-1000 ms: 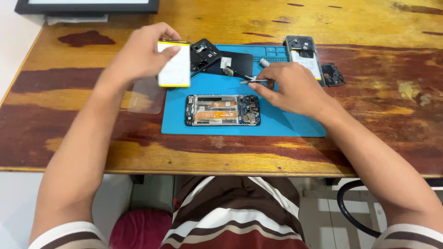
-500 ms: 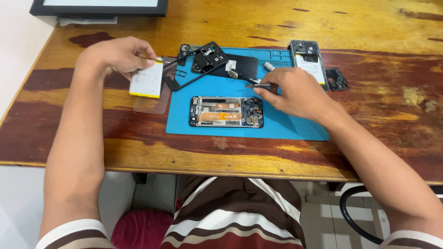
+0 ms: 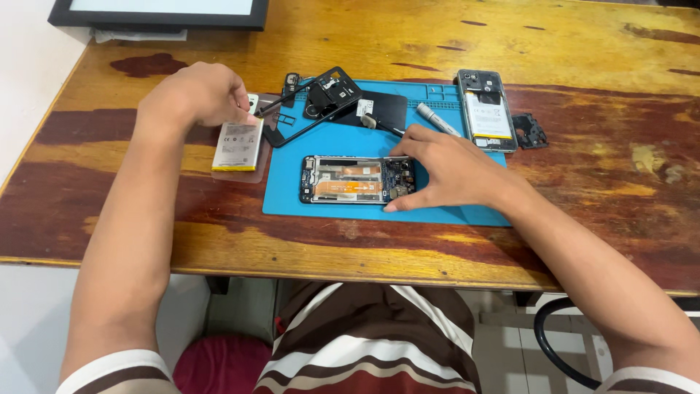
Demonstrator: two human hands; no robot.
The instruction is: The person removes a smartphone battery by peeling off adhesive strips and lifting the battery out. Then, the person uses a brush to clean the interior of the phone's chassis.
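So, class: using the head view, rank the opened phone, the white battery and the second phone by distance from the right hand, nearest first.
From the right hand:
1. Opened phone, on the blue mat, touching its fingers.
2. Second phone, just beyond, at the mat's far right corner.
3. White battery, off the mat, by the left hand.

Wooden table, seen from above: glossy varnished top with streaked amber and dark reddish-brown grain, worn pale in patches along the near edge. A dark-framed screen stands at the far left corner, a folded white sheet just beneath it. A white wall borders the table's left side. Below the near edge, pale floor tiles and a looping black cable. Lighting even, soft.
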